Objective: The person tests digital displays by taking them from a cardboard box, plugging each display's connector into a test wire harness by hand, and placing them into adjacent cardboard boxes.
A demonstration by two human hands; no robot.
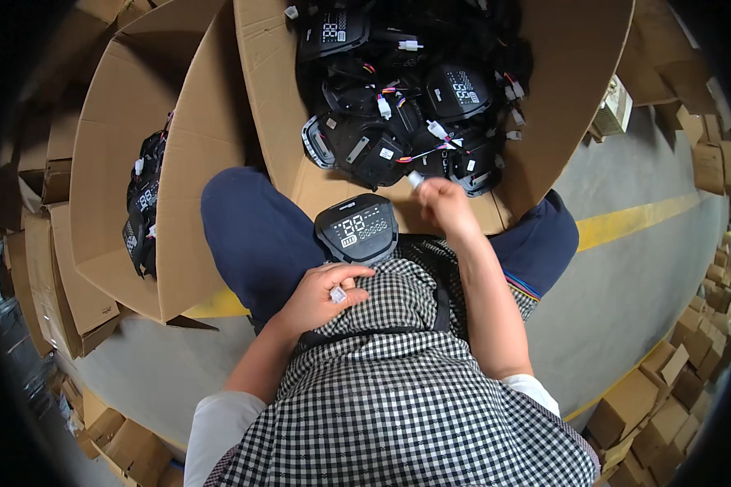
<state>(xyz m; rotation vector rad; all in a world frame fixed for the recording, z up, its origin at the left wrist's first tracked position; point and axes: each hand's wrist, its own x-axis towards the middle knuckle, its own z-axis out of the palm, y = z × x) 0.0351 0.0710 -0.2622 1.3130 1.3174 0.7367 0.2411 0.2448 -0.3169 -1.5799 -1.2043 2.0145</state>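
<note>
A black digital display unit [357, 229] with white printed symbols and digits on its face rests on my lap, face up. Just below it, my left hand [321, 299] is closed around a small white plastic connector [338, 294], which shows between thumb and fingers. My right hand [447, 204] is raised at the near edge of the large cardboard box [270, 105]. Its fingers pinch a small whitish piece [415, 178] whose kind I cannot make out. Inside that box lies a heap of similar black display units [374, 154] with coloured wires and white connectors.
To the left stands another open cardboard box [195, 203] holding more display units [144, 199]. Grey floor with a yellow line [638, 221] runs along the right. Stacked cartons [625, 398] line the right side, and a small white box [613, 107] sits beyond the large one.
</note>
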